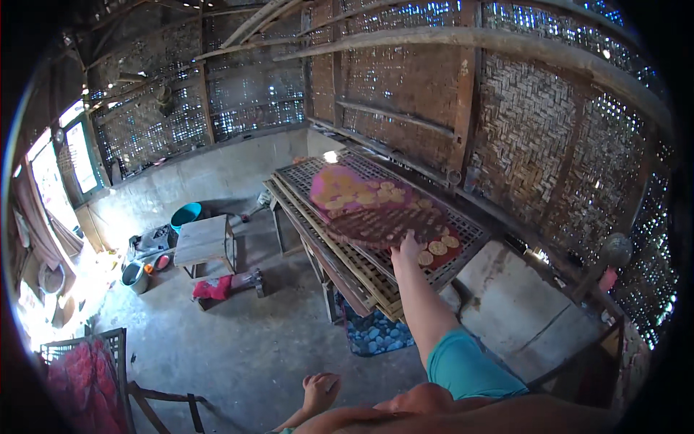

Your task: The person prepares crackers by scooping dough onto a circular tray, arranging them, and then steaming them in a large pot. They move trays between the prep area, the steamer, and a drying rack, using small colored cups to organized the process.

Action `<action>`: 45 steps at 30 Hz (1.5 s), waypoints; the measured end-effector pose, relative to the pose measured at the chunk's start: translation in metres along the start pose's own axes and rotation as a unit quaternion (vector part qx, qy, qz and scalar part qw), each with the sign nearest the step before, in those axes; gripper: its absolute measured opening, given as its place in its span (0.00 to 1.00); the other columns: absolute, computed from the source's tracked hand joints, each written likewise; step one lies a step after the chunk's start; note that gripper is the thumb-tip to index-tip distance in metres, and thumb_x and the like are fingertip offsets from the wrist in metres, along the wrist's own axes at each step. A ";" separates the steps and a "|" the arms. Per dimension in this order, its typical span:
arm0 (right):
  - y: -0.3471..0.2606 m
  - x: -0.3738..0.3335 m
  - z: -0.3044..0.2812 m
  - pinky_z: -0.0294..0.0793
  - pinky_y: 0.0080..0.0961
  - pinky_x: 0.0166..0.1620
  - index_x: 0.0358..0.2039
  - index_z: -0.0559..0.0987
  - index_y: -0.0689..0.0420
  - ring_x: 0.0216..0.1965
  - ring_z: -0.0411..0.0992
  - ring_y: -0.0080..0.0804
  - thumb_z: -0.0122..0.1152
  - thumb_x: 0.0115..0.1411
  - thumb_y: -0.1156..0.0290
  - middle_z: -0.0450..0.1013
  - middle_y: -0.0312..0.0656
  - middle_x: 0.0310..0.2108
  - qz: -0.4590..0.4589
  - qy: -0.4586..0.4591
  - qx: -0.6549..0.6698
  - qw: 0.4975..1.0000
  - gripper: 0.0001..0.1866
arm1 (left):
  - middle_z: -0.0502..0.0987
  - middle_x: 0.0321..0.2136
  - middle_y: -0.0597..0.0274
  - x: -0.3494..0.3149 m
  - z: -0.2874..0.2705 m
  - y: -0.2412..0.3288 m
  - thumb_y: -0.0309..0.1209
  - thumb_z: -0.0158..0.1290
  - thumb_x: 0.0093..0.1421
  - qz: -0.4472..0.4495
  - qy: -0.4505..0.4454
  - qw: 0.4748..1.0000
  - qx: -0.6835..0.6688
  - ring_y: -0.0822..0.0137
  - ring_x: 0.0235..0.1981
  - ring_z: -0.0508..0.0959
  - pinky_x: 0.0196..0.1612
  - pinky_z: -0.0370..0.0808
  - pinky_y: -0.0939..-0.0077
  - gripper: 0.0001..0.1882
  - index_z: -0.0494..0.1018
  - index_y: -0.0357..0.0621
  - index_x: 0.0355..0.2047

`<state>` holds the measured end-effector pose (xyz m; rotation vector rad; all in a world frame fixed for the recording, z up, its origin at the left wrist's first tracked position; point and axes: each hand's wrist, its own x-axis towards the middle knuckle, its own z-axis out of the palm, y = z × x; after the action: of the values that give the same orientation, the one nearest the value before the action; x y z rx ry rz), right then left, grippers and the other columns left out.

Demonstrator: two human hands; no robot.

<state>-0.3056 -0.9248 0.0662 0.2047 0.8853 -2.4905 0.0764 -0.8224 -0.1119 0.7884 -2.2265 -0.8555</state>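
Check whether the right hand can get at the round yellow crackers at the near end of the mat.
Probably yes. The right hand already lies on the near edge of the mat, with the nearest crackers just beside its fingers and nothing between them. The left hand hangs low, out of the way.

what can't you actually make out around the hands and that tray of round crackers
- Head view: right hand lies on the red cloth; its own back hides what the fingers grip.
- Left hand: low in the picture, blurred; open or closed, unclear.
- Round crackers: too small to see texture.
- Stacked lattice trays: count unclear.
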 end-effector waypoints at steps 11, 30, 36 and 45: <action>-0.178 -0.237 -0.324 0.72 0.36 0.41 0.46 0.69 0.57 0.41 0.70 0.35 0.45 0.61 0.63 0.69 0.39 0.42 -0.024 -0.098 -0.029 0.994 0.16 | 0.75 0.38 0.58 0.078 0.049 0.120 0.43 0.47 0.58 -0.269 -0.320 0.572 -0.706 0.61 0.39 0.74 0.44 0.69 0.55 0.17 0.72 0.46 0.40; -0.279 -0.780 -0.572 0.69 0.23 0.23 0.37 0.74 0.59 0.23 0.68 0.24 0.57 0.54 0.66 0.71 0.36 0.25 -0.615 0.714 -0.007 0.335 0.13 | 0.62 0.55 0.58 0.021 0.219 0.242 0.38 0.39 0.59 -0.223 -0.583 0.422 -0.658 0.59 0.54 0.63 0.55 0.60 0.54 0.26 0.55 0.46 0.58; -0.329 -0.862 -0.563 0.69 0.34 0.35 0.41 0.76 0.60 0.31 0.71 0.35 0.59 0.49 0.52 0.74 0.43 0.33 -0.354 0.905 -0.051 0.231 0.25 | 0.58 0.57 0.60 -0.048 0.180 0.313 0.39 0.39 0.59 -0.249 -0.513 0.476 -0.669 0.60 0.58 0.58 0.54 0.59 0.49 0.28 0.51 0.53 0.60; -0.365 -0.871 -0.504 0.70 0.24 0.21 0.38 0.67 0.61 0.24 0.71 0.31 0.56 0.53 0.73 0.70 0.42 0.29 -0.689 0.600 -0.051 0.403 0.13 | 0.63 0.54 0.60 -0.101 0.195 0.367 0.36 0.40 0.59 -0.255 -0.500 0.413 -0.717 0.60 0.54 0.63 0.44 0.69 0.49 0.26 0.54 0.51 0.58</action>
<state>0.2631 -0.0205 0.1321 2.3370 2.5671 -3.2433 -0.1100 -0.4564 0.0064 -0.1617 -0.6847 -3.3957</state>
